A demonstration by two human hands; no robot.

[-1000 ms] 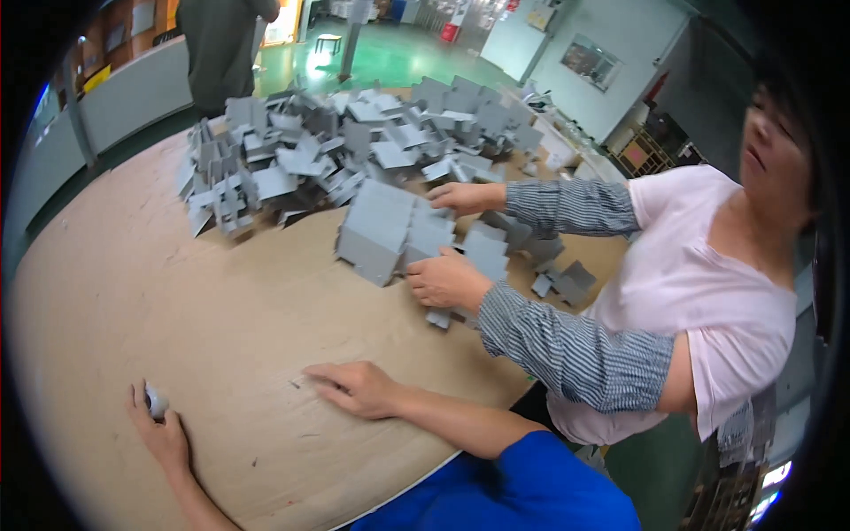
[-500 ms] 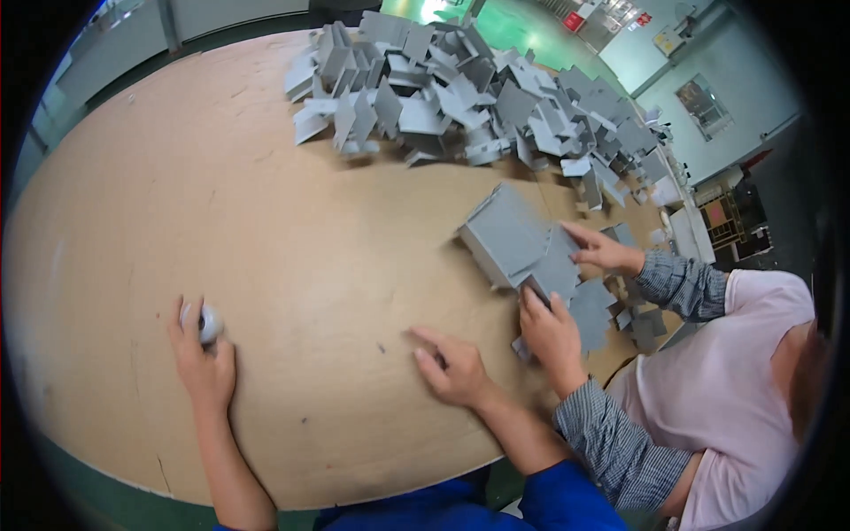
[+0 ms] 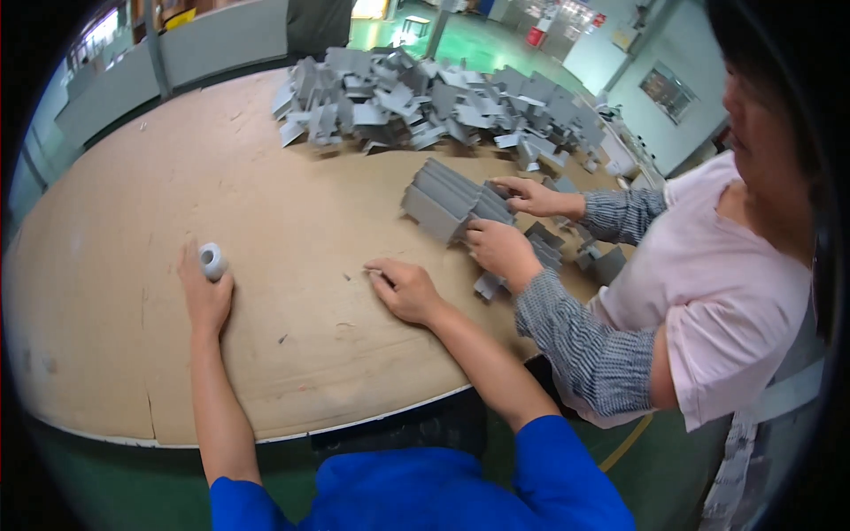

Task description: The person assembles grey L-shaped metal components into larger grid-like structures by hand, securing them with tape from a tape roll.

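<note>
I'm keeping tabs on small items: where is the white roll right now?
In the head view, the white roll is on the left side of the tan tabletop, between the left hand's thumb and fingers.

Blur at left, cropping above.
Fingers of the left hand point(image 3: 208, 298) blur beside the white roll point(image 3: 214, 268); the upper edge crops the co-worker point(image 3: 722, 301) and a background figure point(image 3: 323, 26); dark specks point(image 3: 282, 339) on the table point(image 3: 97, 310) are too small to identify.

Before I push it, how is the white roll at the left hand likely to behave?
The white roll could turn on its curved side; its open centre suggests modest weight. The left hand, cupped around it, could limit rolling.
</note>
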